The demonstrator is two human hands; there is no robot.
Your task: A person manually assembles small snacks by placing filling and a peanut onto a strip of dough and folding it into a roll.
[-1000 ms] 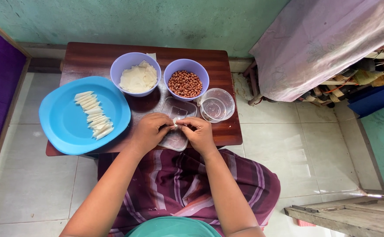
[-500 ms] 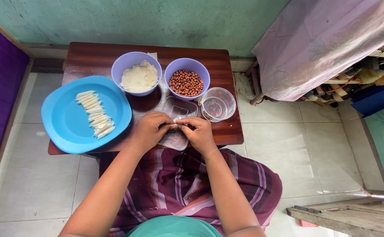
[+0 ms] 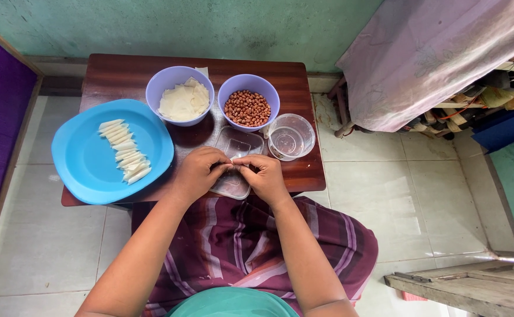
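Little has moved since the earlier frames: both hands stay together at the near edge of the tabletop point(image 3: 122, 76), fingertips meeting over a clear plastic tray point(image 3: 236, 149). Left hand point(image 3: 197, 174) and right hand point(image 3: 264, 178) each show a pressed-together grip, pinching between them a small pale wrapper piece point(image 3: 232, 167); it is mostly hidden by the fingers, so its long axis cannot be told for sure, though the pinch runs left to right. That piece sits just above the near end of the tray, right at the tabletop's near edge and over the person's striped lap cloth point(image 3: 239, 246). To the far left, a blue plate point(image 3: 81, 170) overhangs the tabletop's left and near edges and carries a row of rolled white sticks point(image 3: 125, 150), each lying roughly left to right, stacked from far to near. Beyond the hands stand a purple bowl of white wrappers point(image 3: 179, 94) and a purple bowl of peanuts point(image 3: 248, 101), side by side. A clear round container point(image 3: 291, 137) stands just right of the tray, near the tabletop's right edge. Open wood shows mainly at the far left corner; tiled floor point(image 3: 386, 188) lies open to the right.
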